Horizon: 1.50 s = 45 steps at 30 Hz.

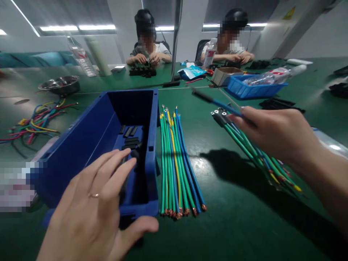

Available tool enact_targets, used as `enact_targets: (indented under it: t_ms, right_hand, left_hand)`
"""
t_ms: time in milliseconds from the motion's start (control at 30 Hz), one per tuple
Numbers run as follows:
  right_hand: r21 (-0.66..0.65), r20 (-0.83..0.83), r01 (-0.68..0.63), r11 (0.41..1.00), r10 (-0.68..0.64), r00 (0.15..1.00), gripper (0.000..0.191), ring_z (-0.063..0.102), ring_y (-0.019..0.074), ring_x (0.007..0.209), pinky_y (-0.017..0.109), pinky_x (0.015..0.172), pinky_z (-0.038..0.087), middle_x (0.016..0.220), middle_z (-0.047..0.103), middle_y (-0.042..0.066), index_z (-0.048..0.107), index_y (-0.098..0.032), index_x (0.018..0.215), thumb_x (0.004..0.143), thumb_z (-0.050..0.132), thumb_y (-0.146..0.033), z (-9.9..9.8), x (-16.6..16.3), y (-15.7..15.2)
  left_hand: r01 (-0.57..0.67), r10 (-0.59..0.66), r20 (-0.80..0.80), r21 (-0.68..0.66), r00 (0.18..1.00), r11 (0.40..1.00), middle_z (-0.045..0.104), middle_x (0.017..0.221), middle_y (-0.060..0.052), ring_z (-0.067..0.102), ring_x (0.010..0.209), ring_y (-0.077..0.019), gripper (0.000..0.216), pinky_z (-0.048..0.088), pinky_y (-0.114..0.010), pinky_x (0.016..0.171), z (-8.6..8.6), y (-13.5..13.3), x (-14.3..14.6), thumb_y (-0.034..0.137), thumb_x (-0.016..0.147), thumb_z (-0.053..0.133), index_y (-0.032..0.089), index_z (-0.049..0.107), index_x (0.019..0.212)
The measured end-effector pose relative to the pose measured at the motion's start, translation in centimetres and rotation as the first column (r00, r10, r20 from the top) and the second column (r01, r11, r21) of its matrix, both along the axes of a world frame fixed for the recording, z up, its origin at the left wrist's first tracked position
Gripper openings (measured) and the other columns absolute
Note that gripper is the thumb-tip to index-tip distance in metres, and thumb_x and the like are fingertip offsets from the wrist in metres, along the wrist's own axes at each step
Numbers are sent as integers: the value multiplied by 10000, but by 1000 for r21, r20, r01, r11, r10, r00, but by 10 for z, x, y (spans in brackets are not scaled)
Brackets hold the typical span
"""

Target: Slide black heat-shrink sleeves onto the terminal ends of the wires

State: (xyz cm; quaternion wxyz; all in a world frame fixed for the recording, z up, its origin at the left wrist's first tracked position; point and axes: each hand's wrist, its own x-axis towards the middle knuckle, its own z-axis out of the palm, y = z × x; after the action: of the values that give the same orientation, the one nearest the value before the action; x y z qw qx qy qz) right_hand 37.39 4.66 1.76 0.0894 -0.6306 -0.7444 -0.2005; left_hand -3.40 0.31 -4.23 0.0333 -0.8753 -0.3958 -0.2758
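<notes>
Across the green tabletop, work looks partway done: black-tipped wires lie rightward, unsleeved wires line the blue bin's right edge, the left hand spreads, seemingly empty, over loose sleeves, and the right hand grips a sleeved blue wire.

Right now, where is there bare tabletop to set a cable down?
Bare green table lies between the middle cable row and the right bundle, partly shadowed, and on the near side of the row's copper ends. It is crowded left of the dark bin, where loose wires lie, and beyond the right hand, around the blue tray.
</notes>
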Motion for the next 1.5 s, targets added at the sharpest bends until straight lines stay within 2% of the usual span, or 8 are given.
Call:
enact_targets:
  t_ms: [167, 400, 700, 833, 1000, 1233, 1400, 1500]
  right_hand:
    - [-224, 77, 440, 869, -435, 897, 390, 485, 154, 639, 316, 660, 371, 709, 568, 28, 691, -174, 852, 1081, 582, -470, 8, 41, 16]
    - [-471, 109, 536, 700, -557, 823, 439, 690, 168, 883, 378, 853, 606, 1009, 710, 48, 698, -156, 1120, 1085, 584, -578, 7, 40, 14]
    - [-483, 129, 522, 703, -532, 837, 391, 700, 178, 933, 382, 877, 611, 1037, 716, 50, 702, -159, 1103, 1082, 610, -538, 15, 32, 14]
    - [-561, 160, 509, 653, -517, 841, 425, 699, 173, 906, 383, 870, 610, 1019, 718, 50, 704, -161, 1107, 1086, 589, -570, 8, 39, 15]
    - [-599, 184, 506, 620, -509, 841, 441, 696, 191, 969, 413, 913, 605, 1104, 715, 69, 698, -168, 1177, 1085, 580, -583, -5, 47, 18]
    - [-469, 63, 525, 710, -566, 822, 588, 693, 239, 1001, 497, 949, 581, 1071, 702, 89, 696, -170, 1179, 1086, 459, -700, -8, 54, 21]
    - [-320, -232, 307, 896, -388, 892, 573, 527, 326, 1451, 582, 1208, 441, 1564, 544, 166, 548, -180, 1508, 1088, 553, -570, -33, 60, 34]
    - [-339, -335, 146, 930, -264, 904, 639, 459, 356, 1525, 622, 1244, 410, 1698, 410, 159, 485, -223, 1598, 1057, 642, -527, -51, 61, 40]
  left_hand:
    - [78, -37, -217, 184, 975, 980, 773, 1287, -132, 753, 1099, -343, 645, 542, -440, 912, 7, 5, 12, 726, 1088, 384, 193, 597, 1383]
    - [101, -80, -102, 221, 992, 970, 781, 840, -34, 752, 702, -248, 489, 524, -375, 636, 20, 4, 25, 611, 1136, 401, 222, 663, 996]
    - [54, -34, -90, 234, 995, 971, 826, 1006, -76, 788, 864, -277, 520, 552, -399, 737, 9, 1, 24, 609, 1140, 380, 204, 706, 1153]
    - [35, 4, -192, 198, 981, 980, 790, 1238, -126, 762, 1082, -329, 550, 558, -441, 918, -6, -1, 14, 642, 1120, 398, 200, 703, 1239]
    - [32, 1, -233, 137, 973, 990, 755, 1259, -108, 751, 1106, -305, 545, 579, -397, 917, -8, -3, 9, 635, 1121, 388, 216, 730, 1185]
    - [101, -45, -215, 260, 976, 960, 782, 989, -109, 774, 858, -267, 559, 574, -372, 722, 22, 0, 24, 559, 1161, 346, 174, 693, 952]
    - [124, -53, -254, 274, 966, 954, 791, 855, -106, 776, 728, -249, 610, 586, -358, 614, 40, 2, 36, 514, 1181, 279, 185, 674, 851]
    - [124, -48, -268, 272, 962, 954, 789, 852, -117, 772, 716, -247, 622, 581, -352, 595, 39, 2, 36, 506, 1181, 268, 180, 668, 834]
